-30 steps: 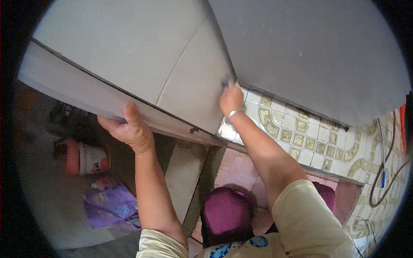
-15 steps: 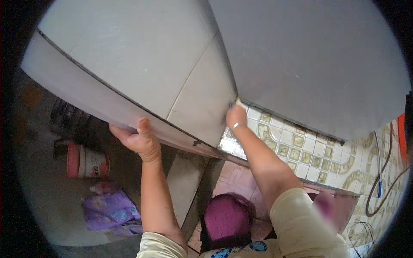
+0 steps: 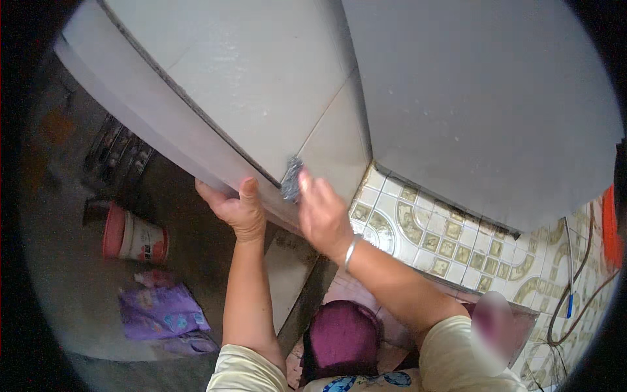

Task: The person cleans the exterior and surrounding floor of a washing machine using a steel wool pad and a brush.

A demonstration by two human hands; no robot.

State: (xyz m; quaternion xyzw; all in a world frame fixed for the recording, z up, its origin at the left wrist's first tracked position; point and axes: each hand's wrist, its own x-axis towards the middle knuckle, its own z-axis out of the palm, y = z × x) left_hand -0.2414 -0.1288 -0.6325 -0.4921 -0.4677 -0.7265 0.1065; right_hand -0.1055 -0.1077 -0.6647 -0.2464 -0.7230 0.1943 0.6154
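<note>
Overhead, two hands: left hand (image 3: 236, 210), right hand (image 3: 322, 214), one scouring pad (image 3: 291, 179), one slab (image 3: 261, 85).

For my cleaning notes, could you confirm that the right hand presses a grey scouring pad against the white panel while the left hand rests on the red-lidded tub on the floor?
Not quite. In the head view the left hand grips the lower edge of the white panel, well apart from the red-lidded tub on the floor. The right hand does press the grey scouring pad against that panel.
</note>
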